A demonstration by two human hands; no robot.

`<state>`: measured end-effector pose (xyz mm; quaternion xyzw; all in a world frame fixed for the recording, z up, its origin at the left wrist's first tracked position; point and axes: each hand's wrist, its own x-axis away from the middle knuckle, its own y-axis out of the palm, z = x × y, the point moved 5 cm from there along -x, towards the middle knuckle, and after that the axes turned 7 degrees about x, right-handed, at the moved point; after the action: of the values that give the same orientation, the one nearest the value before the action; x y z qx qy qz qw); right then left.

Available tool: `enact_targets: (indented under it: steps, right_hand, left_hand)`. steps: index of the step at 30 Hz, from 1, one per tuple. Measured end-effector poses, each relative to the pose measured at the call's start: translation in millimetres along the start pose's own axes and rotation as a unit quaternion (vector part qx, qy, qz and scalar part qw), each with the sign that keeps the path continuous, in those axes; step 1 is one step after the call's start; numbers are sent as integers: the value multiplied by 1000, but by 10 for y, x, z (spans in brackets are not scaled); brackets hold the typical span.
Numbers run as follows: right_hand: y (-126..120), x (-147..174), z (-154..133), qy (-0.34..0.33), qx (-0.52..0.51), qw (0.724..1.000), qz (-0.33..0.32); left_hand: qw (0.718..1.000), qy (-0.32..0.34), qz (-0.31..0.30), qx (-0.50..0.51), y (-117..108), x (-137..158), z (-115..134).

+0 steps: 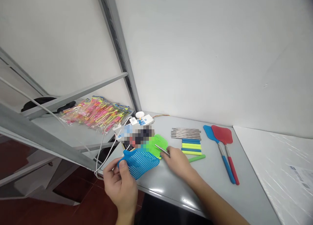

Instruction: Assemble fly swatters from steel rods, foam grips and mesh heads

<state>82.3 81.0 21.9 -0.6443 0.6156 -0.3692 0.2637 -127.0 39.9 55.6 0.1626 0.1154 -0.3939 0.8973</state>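
Observation:
My left hand point(121, 182) grips a blue fly swatter head point(140, 163) by its neck, with the mesh pointing right. In my right hand point(177, 161) is a thin metal rod point(161, 149), its bare end pointing left near the blue mesh. Green fly swatter heads point(158, 145) lie on the table behind the blue one. A green handle tube point(198, 158) shows beyond my right wrist; whether it joins the rod is hidden. Several metal rods point(186, 133) lie in a row, with blue and yellow handle tubes point(191, 146) just in front.
Two whole fly swatters, blue point(227, 168) and red point(222, 134), lie crossed on the grey table point(246, 169). A white wrapped board point(288, 166) is at right. Power strips point(146, 120) with cables stand at the back left. Bagged colourful items point(97, 112) cover the left shelf, beside a metal post point(119, 39).

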Motion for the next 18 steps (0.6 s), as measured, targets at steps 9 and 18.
enact_targets:
  steps: [9, 18]
  right_hand:
    - [-282, 299, 36, -26, 59, 997, 43]
    - [-747, 708, 13, -112, -142, 982, -46]
  left_hand:
    - [926, -97, -351, -96, 333, -40, -209]
    - [842, -36, -526, -116, 704, 278, -11]
